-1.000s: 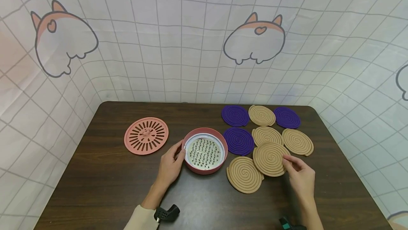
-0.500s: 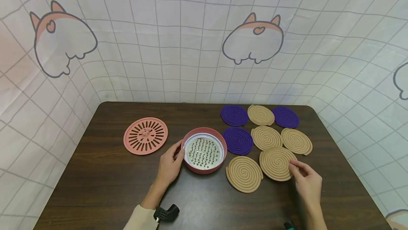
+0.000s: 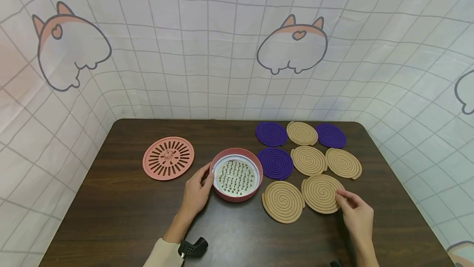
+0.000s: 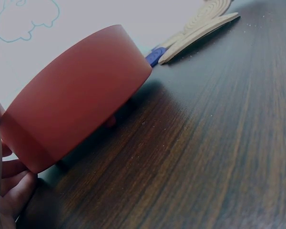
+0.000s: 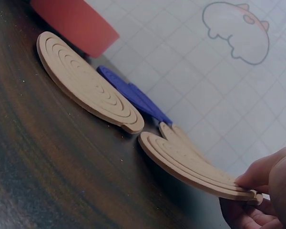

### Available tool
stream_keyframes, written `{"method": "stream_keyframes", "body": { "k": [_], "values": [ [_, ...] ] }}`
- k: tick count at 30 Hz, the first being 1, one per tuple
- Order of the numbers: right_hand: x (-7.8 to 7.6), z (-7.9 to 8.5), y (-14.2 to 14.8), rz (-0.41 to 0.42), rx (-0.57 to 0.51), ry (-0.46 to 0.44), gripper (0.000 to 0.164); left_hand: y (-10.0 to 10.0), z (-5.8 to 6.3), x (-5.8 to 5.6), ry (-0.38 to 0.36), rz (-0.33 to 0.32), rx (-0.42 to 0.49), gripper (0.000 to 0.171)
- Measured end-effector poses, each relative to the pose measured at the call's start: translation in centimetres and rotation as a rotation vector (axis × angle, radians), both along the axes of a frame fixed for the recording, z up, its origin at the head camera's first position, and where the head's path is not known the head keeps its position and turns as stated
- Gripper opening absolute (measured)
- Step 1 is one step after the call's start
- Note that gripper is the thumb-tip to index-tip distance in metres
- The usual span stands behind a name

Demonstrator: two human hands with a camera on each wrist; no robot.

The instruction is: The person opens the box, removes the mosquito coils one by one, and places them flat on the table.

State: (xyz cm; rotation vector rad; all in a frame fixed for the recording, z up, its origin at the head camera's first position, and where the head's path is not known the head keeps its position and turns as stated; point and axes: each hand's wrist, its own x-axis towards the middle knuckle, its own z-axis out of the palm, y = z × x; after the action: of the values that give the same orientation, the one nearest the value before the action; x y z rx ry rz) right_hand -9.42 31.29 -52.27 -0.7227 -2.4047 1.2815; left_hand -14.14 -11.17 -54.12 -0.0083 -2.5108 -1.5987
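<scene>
A red round mosquito coil holder (image 3: pixel 237 198), with a white ring and a studded disc inside, stands mid-table. My left hand (image 3: pixel 197 191) grips its left side; in the left wrist view, fingers reach under the lower edge of its wall (image 4: pixel 81 90). My right hand (image 3: pixel 356 211) pinches the right edge of a tan mosquito coil (image 3: pixel 321 193) between thumb and fingers. In the right wrist view, fingers lie beneath this held coil (image 5: pixel 190 171) and a dark shadow shows below it. Another tan coil (image 3: pixel 283 202) lies flat just to its left.
Behind the held coil lie more tan coils (image 3: pixel 309 160) and three purple coils (image 3: pixel 275 163), edge to edge. A pink slotted lid (image 3: pixel 168 158) lies at the left on the dark wooden table (image 3: pixel 122 217). A white grid-patterned curtain (image 3: pixel 207 61) hangs behind.
My right hand has moved the held coil right and towards me, off its overlap with neighbouring coils, and lowered it. My left hand stays on the holder.
</scene>
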Motion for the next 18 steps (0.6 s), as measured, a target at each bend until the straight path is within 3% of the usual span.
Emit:
{"method": "stream_keyframes", "body": {
  "k": [7,13,18],
  "values": [
    [0.36,-0.25,0.17,0.023,0.033,-0.089,0.028,-0.02,-0.12,-0.02,0.015,0.006,-0.015,0.04],
    [0.26,-0.34,0.18,0.039,-0.001,-0.071,0.027,-0.03,-0.21,-0.04,0.015,0.009,-0.018,0.04],
    [0.38,-0.48,0.29,0.012,0.118,-0.091,0.025,-0.01,-0.16,-0.03,0.012,0.008,-0.017,0.04]
  ]
}}
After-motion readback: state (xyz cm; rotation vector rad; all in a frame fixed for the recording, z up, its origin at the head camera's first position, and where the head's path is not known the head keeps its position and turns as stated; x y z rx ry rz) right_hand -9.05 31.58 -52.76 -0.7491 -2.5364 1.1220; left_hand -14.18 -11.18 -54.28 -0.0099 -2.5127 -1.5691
